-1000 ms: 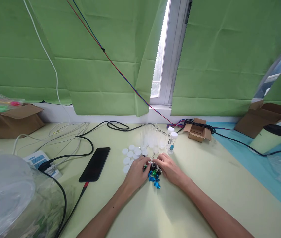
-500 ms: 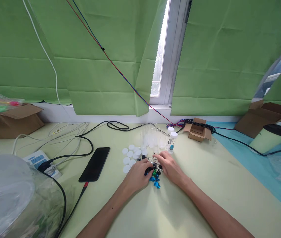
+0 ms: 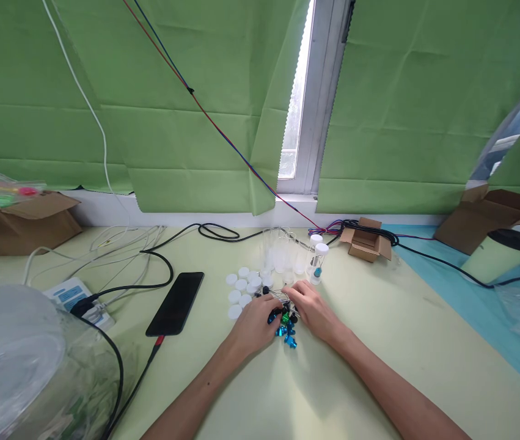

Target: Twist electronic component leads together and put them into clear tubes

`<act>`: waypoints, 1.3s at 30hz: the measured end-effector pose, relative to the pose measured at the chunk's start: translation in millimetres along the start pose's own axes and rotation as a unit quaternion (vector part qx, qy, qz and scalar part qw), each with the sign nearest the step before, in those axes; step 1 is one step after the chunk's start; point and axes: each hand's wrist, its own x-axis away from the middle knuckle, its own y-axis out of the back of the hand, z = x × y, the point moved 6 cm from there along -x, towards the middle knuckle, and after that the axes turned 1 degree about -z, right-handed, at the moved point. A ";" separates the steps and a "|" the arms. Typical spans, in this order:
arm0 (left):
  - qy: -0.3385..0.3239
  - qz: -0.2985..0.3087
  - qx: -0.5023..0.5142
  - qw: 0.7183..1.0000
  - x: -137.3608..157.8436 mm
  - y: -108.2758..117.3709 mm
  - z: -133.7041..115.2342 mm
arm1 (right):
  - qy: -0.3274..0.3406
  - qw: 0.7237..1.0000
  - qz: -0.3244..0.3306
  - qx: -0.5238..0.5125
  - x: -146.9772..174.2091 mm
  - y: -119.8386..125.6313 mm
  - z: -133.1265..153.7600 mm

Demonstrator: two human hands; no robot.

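My left hand [image 3: 255,321] curls over the left side of a small pile, thumb and fingers drawn together near a dark blue piece [image 3: 272,318]. Across from it, my right hand [image 3: 313,310] has bent fingers touching the thin metal wire parts [image 3: 279,295]. What either set of fingertips pinches is mostly hidden. Between the hands lie shiny blue pieces [image 3: 290,342], a green piece [image 3: 286,318] and several black ones [image 3: 293,319]. White round caps [image 3: 234,297] are spread beside my left hand. Clear tubes [image 3: 282,260] stand behind the pile; a white-capped tube [image 3: 318,264] holds a blue piece.
A black phone [image 3: 175,304] with a cable plugged in lies left. A plastic-wrapped tub [image 3: 12,360] fills the near left. A small open cardboard box [image 3: 366,239] and black cables [image 3: 216,232] line the back. A pale green cup [image 3: 495,260] stands far right.
My right hand's fingers have shifted slightly left and curled in more over the wire parts. My left hand stays nearly in place.
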 end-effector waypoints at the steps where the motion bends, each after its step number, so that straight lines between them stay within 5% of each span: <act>1: -0.001 -0.001 0.001 1.000 -0.1 -0.5 0.3 | 0.001 1.000 0.002 0.002 -0.1 -0.1 0.3; 15: -0.009 -0.001 0.070 0.998 -1.8 24.5 1.4 | -0.040 0.999 0.006 0.022 0.2 -0.4 -5.5; 24: 0.013 0.048 0.001 0.999 3.9 18.4 6.6 | -0.063 0.998 -0.017 0.016 1.6 1.4 -11.2; 39: -0.007 0.039 -0.011 0.999 4.2 7.2 7.9 | -0.030 0.999 -0.026 -0.002 0.3 4.3 -3.4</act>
